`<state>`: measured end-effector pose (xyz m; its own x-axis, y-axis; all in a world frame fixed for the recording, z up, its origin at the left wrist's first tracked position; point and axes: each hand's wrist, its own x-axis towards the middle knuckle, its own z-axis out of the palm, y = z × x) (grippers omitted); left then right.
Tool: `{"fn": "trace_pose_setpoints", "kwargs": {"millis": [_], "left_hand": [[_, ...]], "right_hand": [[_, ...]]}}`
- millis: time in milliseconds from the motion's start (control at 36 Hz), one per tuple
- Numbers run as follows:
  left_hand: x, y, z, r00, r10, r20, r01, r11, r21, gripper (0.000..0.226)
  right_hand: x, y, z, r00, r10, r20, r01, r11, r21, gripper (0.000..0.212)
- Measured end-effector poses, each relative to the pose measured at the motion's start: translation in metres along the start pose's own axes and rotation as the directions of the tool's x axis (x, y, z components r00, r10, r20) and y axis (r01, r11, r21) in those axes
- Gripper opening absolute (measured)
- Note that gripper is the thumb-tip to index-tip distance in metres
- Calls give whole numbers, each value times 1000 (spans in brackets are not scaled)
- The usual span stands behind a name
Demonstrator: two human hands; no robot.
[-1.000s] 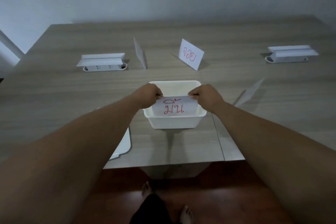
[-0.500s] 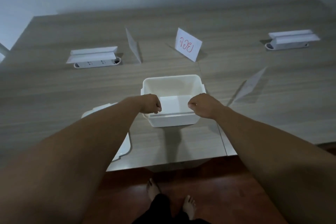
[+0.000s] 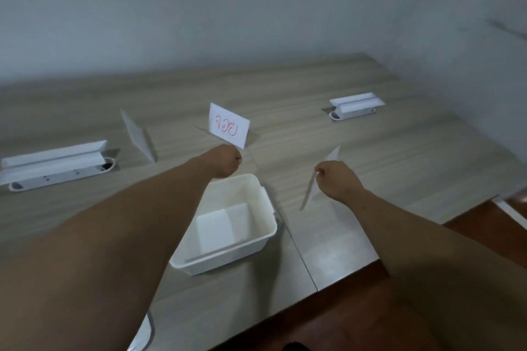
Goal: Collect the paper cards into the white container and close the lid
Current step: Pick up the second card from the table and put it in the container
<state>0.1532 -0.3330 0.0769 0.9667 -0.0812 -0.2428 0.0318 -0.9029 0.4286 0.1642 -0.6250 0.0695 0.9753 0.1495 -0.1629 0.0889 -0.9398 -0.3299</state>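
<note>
The open white container (image 3: 268, 209) sits on the table near its front edge, with one paper card (image 3: 219, 226) lying flat inside. My left hand (image 3: 225, 161) is a closed fist just below the lower corner of a standing card with red writing (image 3: 228, 125); whether it touches the card is unclear. My right hand (image 3: 338, 181) pinches a card seen edge-on (image 3: 332, 155), right of the container. Another standing card (image 3: 137, 134) is at the far left. A sliver of the white lid (image 3: 144, 332) shows under my left forearm.
Two white socket boxes with raised flaps are set into the wooden table (image 3: 399, 165), one at the left (image 3: 54, 162) and one at the back right (image 3: 353, 107). The table's front edge runs diagonally at the lower right, above a brown floor.
The card with red writing I held over the container now lies inside it. Both hands left the container: the left moved up to the red-lettered card, the right to the edge-on card.
</note>
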Motion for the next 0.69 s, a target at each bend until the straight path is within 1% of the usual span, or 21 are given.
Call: {"fn": "trace_pose_setpoints", "kwargs": {"millis": [139,194,250,306,389,444,556,583,639,694], "left_hand": [[48,36,4,999,42,24,-41,999,-33,29],[67,48,10,999,42,29,-41,999,-33,30],[83,60,16,998,36,48,-35,999,-30,30],[95,69,22,998,26,62,-25,999,-22,32],[115,75,32,997,-17,81,17,1000,-3,33],[126,77,40,995,-41,89,41,999,5,33],[141,88,56,991,-67,115,63,997,40,33],[143,91,60,990,-72,122,65,996,57,34],[145,95,63,988,-75,134,64,994,88,36],[146,100,63,988,-85,131,70,991,115,37]], "right_hand": [[27,28,-16,982,181,-51,-176,980,88,39],[42,39,-17,966,253,-55,-243,960,139,35],[58,51,-15,950,309,-38,-297,936,186,32],[72,59,-10,943,334,-7,-324,920,221,33],[94,65,0,930,361,69,-367,897,249,40],[108,69,9,907,394,150,-422,863,278,37],[124,76,23,818,429,384,-550,778,303,28],[126,77,26,806,424,413,-559,775,296,27],[131,77,32,813,433,390,-551,787,276,26],[138,78,32,840,452,302,-537,771,341,31]]}}
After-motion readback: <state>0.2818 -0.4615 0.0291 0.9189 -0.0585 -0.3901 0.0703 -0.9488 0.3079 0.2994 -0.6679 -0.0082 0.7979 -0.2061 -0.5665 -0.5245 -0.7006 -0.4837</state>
